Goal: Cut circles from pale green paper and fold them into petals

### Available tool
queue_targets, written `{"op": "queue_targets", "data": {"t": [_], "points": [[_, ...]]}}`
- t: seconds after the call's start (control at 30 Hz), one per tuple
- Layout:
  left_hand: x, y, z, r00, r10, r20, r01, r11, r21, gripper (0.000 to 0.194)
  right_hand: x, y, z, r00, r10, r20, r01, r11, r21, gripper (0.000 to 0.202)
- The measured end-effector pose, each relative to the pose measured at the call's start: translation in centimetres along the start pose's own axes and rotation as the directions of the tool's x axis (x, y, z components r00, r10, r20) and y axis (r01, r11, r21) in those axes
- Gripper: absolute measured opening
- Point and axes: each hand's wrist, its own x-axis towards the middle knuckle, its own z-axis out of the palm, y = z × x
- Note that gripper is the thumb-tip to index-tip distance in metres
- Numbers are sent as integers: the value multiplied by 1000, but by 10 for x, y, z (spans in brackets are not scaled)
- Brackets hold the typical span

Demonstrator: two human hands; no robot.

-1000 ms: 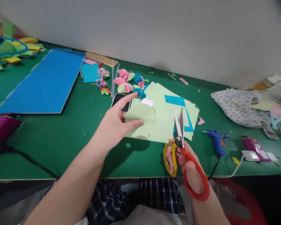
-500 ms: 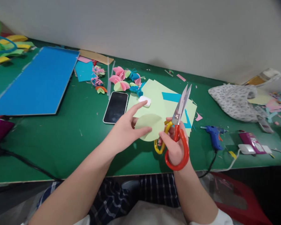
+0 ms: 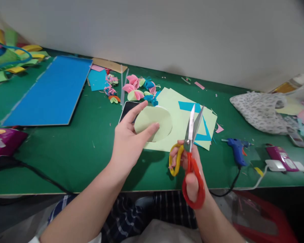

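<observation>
Between thumb and fingers, my left hand [image 3: 126, 138] pinches a pale green paper circle [image 3: 154, 118], tilted above the table. My right hand [image 3: 190, 168] has its thumb and fingers through the handles of a pair of scissors [image 3: 191, 141], one handle red and one yellow. The blades point up and stand slightly apart, with nothing between them. Beneath and behind the circle lie pale green paper sheets [image 3: 167, 98], with blue paper strips [image 3: 188, 106] on top. A dark-screened phone [image 3: 128, 109] is partly covered by my left hand and the circle.
Pink, green and blue paper flowers [image 3: 134, 88] lie behind the phone. A large blue board [image 3: 50, 94] rests at the left, with a purple box [image 3: 10, 141] in front. On the right are a blue glue gun [image 3: 235, 150], a purple device [image 3: 281, 158] and a patterned cloth bag [image 3: 255, 108].
My right hand has let go of the paper circle and drawn back toward me with the scissors. My left hand now holds the circle alone, a little farther left, and the blades have opened slightly.
</observation>
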Motion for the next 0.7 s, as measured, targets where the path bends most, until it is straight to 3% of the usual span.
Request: {"op": "queue_targets", "data": {"t": [0.1,0.17,0.37,0.57,0.63,0.7], "points": [[-1,5,-8,995,84,-60,-85,996,-5,54,-17,5,-9,990,111,88,-104,991,-83,107],[-3,9,-11,992,102,-76,-102,995,-2,54,-24,8,-15,974,191,121,-180,979,-97,114],[-7,19,-9,983,138,-122,-135,990,30,53,-26,11,-9,880,461,116,-452,887,-96,53],[-15,18,-3,966,202,-159,-189,977,93,53,-20,1,0,839,531,117,-528,847,-58,54],[-18,16,-3,965,225,-138,-205,968,143,54,-18,-1,0,867,483,119,-481,875,-46,61],[-21,15,-2,964,237,-124,-214,961,176,55,-18,-2,-1,921,359,151,-359,933,-24,79]]}}
